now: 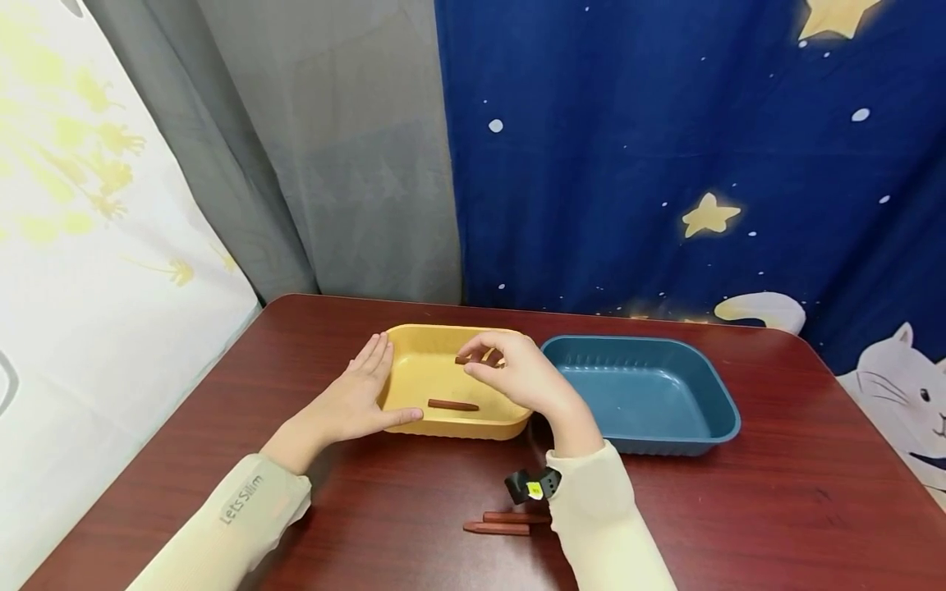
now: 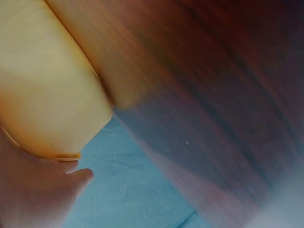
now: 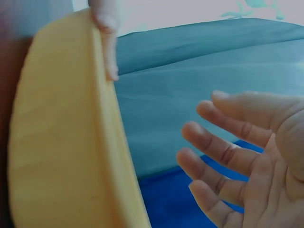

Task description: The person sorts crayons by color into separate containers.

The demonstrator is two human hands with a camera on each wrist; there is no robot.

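A yellow plastic basin (image 1: 451, 428) stands on the table, and a brown crayon-like stick (image 1: 453, 405) lies in it near the front wall. My left hand (image 1: 355, 398) rests against the basin's left end, fingers straight along the side and thumb at the front rim. Above the basin is my right hand (image 1: 517, 369); the right wrist view shows its fingers slightly bent, apart from the thumb, holding nothing. Behind those fingers shows another brown stick (image 1: 461, 359), partly hidden. Two more brown sticks (image 1: 497, 529) lie on the table near my right sleeve.
A blue basin (image 1: 668, 447) stands just right of the yellow one. Both are on a dark red wooden table (image 1: 399, 509). Behind the table hang a grey curtain (image 1: 369, 164) and a blue starry curtain (image 1: 591, 164). A white patterned cloth (image 1: 96, 287) hangs at the left.
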